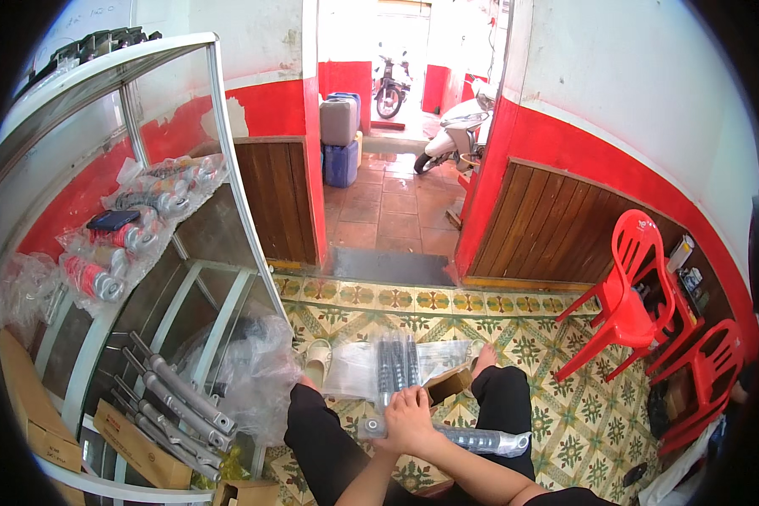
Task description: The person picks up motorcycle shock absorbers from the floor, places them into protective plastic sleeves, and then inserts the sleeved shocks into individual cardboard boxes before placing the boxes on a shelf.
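A plastic-wrapped shock absorber with a dark coil spring (pixel 481 439) lies crosswise between my knees. My left hand (pixel 389 436) is near its left end, largely hidden under my right hand (pixel 410 411), so its grip cannot be made out. The fingers of my right hand lie over the left one. Just beyond them, several more wrapped shock absorbers (pixel 397 362) lie side by side on a white plastic sheet (pixel 348 373). An open cardboard box (pixel 448 384) stands right of these, close to my right foot.
On the left, a metal-framed shelf (pixel 243 221) holds wrapped shock absorbers (pixel 92 276), a phone (pixel 112 220) and fork tubes (pixel 177 386). Crumpled clear plastic (pixel 253 379) lies beside it. Red plastic chairs (pixel 632 303) stand right. A doorway ahead shows jerrycans (pixel 340 158) and a scooter (pixel 458 129).
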Available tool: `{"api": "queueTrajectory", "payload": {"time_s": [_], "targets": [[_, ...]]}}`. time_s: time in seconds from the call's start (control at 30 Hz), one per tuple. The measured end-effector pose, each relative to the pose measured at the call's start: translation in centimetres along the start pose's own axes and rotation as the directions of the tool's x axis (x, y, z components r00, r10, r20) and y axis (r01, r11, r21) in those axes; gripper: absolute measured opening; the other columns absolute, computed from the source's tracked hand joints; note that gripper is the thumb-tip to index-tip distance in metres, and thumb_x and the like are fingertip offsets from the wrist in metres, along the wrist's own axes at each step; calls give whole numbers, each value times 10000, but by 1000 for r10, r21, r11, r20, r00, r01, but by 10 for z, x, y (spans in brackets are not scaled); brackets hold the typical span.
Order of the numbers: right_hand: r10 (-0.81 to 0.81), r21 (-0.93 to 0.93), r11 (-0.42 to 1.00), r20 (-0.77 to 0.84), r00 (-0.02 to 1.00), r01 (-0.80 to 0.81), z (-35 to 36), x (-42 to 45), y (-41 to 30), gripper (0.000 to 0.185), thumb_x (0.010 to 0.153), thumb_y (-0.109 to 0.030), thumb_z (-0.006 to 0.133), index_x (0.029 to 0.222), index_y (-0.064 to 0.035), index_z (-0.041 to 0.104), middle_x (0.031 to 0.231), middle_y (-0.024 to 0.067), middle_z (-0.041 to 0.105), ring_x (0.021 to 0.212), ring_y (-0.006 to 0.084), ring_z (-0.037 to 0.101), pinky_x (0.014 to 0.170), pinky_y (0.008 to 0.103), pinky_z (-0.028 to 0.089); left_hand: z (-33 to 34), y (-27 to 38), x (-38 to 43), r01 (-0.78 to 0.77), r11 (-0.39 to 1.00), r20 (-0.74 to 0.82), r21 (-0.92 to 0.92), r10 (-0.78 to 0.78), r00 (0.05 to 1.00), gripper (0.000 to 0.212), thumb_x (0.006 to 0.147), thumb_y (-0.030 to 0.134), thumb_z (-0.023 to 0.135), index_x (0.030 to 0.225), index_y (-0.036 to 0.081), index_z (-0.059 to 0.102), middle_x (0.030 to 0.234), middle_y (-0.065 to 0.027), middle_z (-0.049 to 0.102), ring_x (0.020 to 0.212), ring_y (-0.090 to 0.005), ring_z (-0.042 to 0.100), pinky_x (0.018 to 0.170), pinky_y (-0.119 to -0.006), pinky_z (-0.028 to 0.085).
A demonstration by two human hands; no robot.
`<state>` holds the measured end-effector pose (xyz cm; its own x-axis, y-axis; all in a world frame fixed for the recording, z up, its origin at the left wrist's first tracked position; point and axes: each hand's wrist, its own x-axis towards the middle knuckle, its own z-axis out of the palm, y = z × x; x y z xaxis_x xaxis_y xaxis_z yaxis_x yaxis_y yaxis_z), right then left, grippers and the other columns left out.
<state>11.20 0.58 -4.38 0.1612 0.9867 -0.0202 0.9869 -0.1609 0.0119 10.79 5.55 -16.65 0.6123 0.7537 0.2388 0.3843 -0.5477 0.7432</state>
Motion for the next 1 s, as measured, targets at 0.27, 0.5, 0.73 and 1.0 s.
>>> {"api": "queueTrajectory", "payload": {"time_s": [0.27, 0.5, 0.73, 1.0], "targets": [[-139, 18, 990, 5, 990, 139, -6, 1, -4, 529, 652, -466, 692, 921, -11, 681, 1000, 271, 618, 1137, 490, 439, 1035, 589, 207, -4, 3, -4, -6, 999, -22, -48, 5, 1000, 698, 533, 436, 843, 1071, 62, 601, 963, -120, 629, 908, -315, 595, 824, -407, 469], [-107, 526, 847, 17, 994, 82, -55, -37, 12, 390, 676, -357, 710, 877, -35, 624, 793, 186, 644, 755, 366, 638, 701, 471, 489, -15, 26, 4, 73, 994, -36, -86, -76, 996, 675, 541, 437, 838, 1034, 44, 596, 942, -124, 631, 896, -330, 599, 789, -415, 486], [87, 661, 734, -317, 944, 155, -135, -71, 72, 267, 679, -177, 737, 869, -34, 616, 740, 140, 639, 641, 291, 646, 561, 352, 501, -34, 29, -1, 84, 989, -138, -120, -101, 985, 589, 563, 413, 834, 991, 83, 603, 911, -117, 625, 880, -334, 586, 763, -440, 471], [441, 665, 736, -612, 657, 126, -153, -144, 141, 265, 842, -83, 612, 1058, 22, 499, 803, 107, 600, 729, 172, 600, 690, 310, 496, -43, 28, 3, 53, 991, -156, -123, -72, 985, 535, 593, 344, 833, 981, 60, 599, 895, -96, 601, 875, -319, 568, 758, -423, 461]]}}
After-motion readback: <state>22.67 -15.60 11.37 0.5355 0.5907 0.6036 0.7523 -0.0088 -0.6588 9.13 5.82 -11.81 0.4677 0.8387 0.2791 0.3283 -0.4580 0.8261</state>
